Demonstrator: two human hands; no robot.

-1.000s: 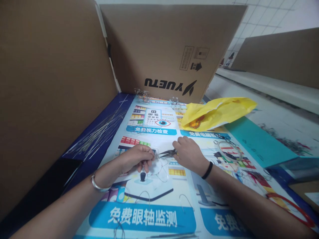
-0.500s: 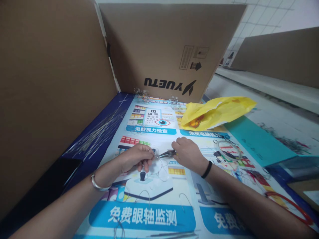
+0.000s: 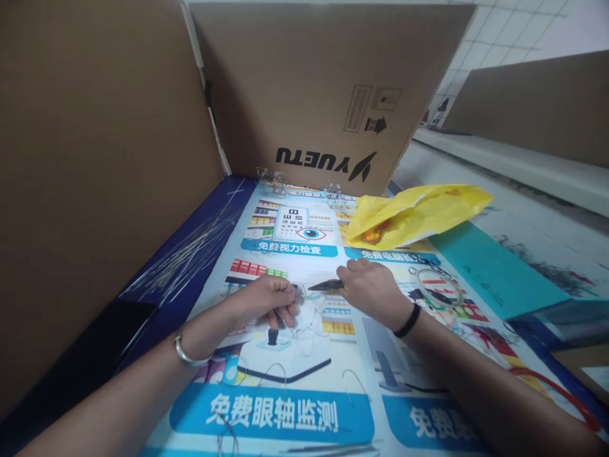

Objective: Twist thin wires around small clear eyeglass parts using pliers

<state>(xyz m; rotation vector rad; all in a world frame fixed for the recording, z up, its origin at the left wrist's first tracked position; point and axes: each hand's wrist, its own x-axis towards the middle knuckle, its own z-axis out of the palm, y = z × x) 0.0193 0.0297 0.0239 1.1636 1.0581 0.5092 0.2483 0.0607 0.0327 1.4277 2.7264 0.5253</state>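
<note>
My left hand (image 3: pixel 273 301), with a silver bangle on its wrist, pinches a thin bent wire (image 3: pixel 304 317) whose loops hang over the printed sheet. My right hand (image 3: pixel 368 285), a black band at its wrist, is closed around dark pointed pliers (image 3: pixel 326 286). The pliers' tips point left, a short distance from my left fingertips and the wire. Whether the jaws are closed is hard to tell. More curved wire pieces (image 3: pixel 354 384) lie on the sheet nearer to me.
Straight wires (image 3: pixel 183 254) lie on blue cloth at the left. Cardboard panels (image 3: pixel 309 82) stand behind and left. A yellow bag (image 3: pixel 419 216), a clear ring (image 3: pixel 438 287) and a red ring (image 3: pixel 561 387) are on the right. Small wire clusters (image 3: pixel 271 178) sit at the back.
My right hand and the pliers have moved right, and the pliers' tips have come away from the wire at my left fingers. My left hand has shifted only slightly.
</note>
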